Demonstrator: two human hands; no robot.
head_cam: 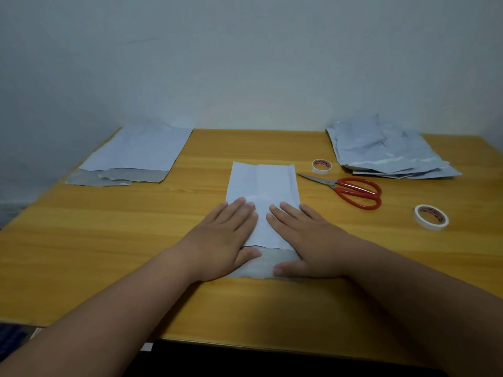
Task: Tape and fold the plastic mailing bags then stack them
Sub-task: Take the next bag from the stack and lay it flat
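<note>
A flat stack of mailing bags point(136, 151) lies at the bench's point(109, 240) far left. At centre, the left hand point(220, 240) and right hand point(307, 240) press a folded bag point(262, 183) flat, each grip spread wide with straight fingers, clasping nothing. Rightward lie scissors point(351, 191), two tape rolls point(321, 166) point(431, 216) and a loose bag heap point(386, 151).

Hidden beneath the left hand point(226, 238) and right hand point(307, 240): both lower side edges of the folded bag point(262, 186). Too small to read: printing inside both tape rolls point(431, 216).
</note>
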